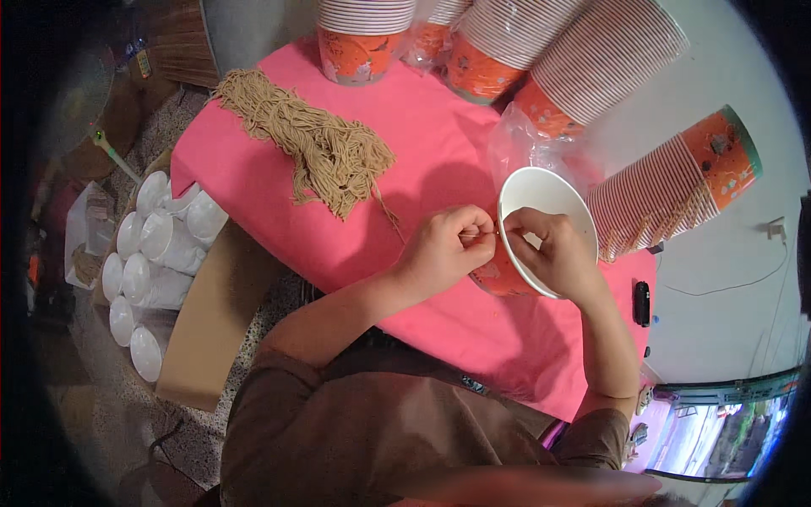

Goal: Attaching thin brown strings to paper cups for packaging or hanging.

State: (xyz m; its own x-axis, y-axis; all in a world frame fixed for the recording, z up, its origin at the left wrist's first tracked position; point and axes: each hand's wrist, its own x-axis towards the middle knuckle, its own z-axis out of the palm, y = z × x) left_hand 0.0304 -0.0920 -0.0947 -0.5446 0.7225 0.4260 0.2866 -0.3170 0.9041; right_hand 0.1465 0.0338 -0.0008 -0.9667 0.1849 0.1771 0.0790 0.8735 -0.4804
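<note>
A paper bucket [545, 182], white inside and orange outside, stands tilted on the pink-covered table in front of me. My left hand [452, 247] is closed in a pinch just outside its left rim. Over the bucket's opening reaches my right hand [556, 251], its fingertips pinched together at the inner side of that same rim. The two sets of fingertips nearly meet there. Whatever thin thing lies between them is too small to make out. A heap of tan cord pieces [317, 144] lies to the left, with loose ends trailing toward my left hand.
Stacked orange paper buckets [366, 46] stand along the far edge, some in clear plastic [524, 139]. Another bucket stack [667, 190] lies at the right, tan cords along its side. White bowl-like containers [156, 270] fill a cardboard box [215, 329] on the floor at left.
</note>
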